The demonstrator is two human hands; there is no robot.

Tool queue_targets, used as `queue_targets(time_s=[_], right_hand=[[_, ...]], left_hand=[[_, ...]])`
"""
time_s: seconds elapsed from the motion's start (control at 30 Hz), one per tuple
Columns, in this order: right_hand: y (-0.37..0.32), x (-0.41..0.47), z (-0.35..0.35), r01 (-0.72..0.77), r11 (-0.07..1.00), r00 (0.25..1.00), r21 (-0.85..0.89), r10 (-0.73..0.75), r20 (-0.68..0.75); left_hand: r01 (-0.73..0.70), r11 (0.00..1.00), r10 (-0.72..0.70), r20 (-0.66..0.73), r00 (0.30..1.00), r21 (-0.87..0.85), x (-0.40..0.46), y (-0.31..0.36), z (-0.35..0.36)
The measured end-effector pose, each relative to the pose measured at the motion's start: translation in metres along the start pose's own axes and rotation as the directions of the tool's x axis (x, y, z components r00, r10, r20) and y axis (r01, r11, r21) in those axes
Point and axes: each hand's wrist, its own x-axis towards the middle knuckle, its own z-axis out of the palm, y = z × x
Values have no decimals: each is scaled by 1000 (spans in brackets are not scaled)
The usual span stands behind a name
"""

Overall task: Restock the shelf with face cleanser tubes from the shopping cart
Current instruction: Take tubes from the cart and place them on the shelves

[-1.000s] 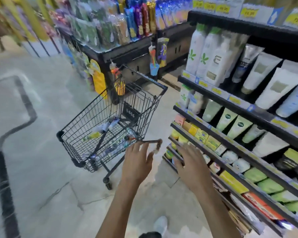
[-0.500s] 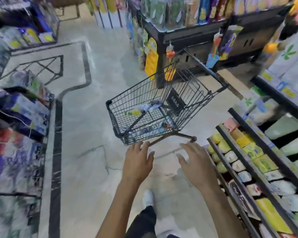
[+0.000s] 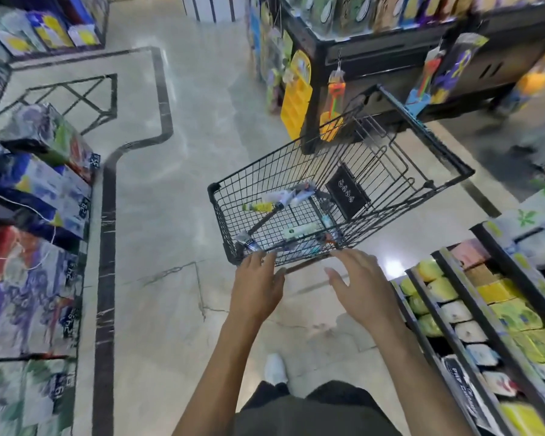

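Stacked packs (image 3: 41, 196) in blue, red and green wrapping are seen along the left edge, with price tags on the shelf fronts; the print is too blurred to be read. A pale tiled floor (image 3: 158, 278) with a dark inlaid border is found beside them. The left hand (image 3: 256, 286) is held over the near left corner of the shopping cart (image 3: 328, 202), its fingers relaxed and slightly curved, with nothing gripped; whether the fingertips touch the rim cannot be told. The wire cart is positioned in the middle of the aisle, and a black sign plate (image 3: 346, 196) is mounted inside its basket. Several tubes (image 3: 299, 230) are scattered flat on the basket floor, among them a pale one near the front and a yellow-green one (image 3: 260, 207) further back. The right hand (image 3: 361, 283) is held just beside the near right part of the cart, fingers spread and straight, with nothing held. Behind the cart, a dark display stand (image 3: 375, 51) with hanging yellow and orange packets is located close to the cart's far rim. At the right edge, a tiered shelf (image 3: 472, 325) is filled with rows of yellow, green and white packages. Dark trousers and a white shoe (image 3: 275, 369) are visible at the bottom.
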Motion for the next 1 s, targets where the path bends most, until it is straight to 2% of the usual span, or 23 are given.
queue_targets(time_s=[0.3,0.5,0.73,0.87,1.0], right_hand=[[6,74,13,-79,997,993,1,79,87],[27,154,27,-55,998,985,-8,55,161],[51,270,46,13,1000,942,-23,-4,337],[66,337,76,73,993,899,-96,-24,438],[81,391,120,65,993,859,-101,-4,512]], left_hand=[[49,999,-45,134,990,-23,72,-20,16],[134,991,-128,233,964,-11,132,-28,37],[306,952,-284,351,892,-8,213,-40,81],[353,935,-325,436,839,17,258,-51,111],[380,925,-332,507,795,10,297,-70,150]])
